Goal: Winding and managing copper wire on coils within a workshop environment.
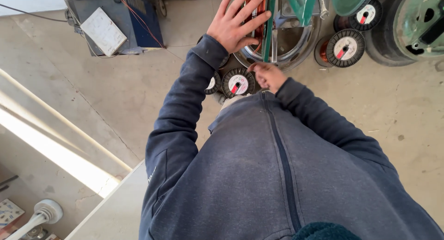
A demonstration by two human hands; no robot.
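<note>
My left hand (237, 21) is raised with fingers spread flat against a bundle of copper wire (249, 4) on a green winding machine (296, 18). My right hand (267, 75) is lower, fingers pinched together near the machine's round metal rim (286, 59); whether it holds a thin wire I cannot tell. Both arms wear dark blue sleeves, and my zipped jacket (277, 175) fills the lower middle of the view.
Black spools of copper wire stand on the concrete floor: one (237, 82) under my hands, two (344, 48) (367, 13) to the right. A blue box-shaped machine (115, 22) sits at the top left. A large round green drum (416, 22) is at the top right.
</note>
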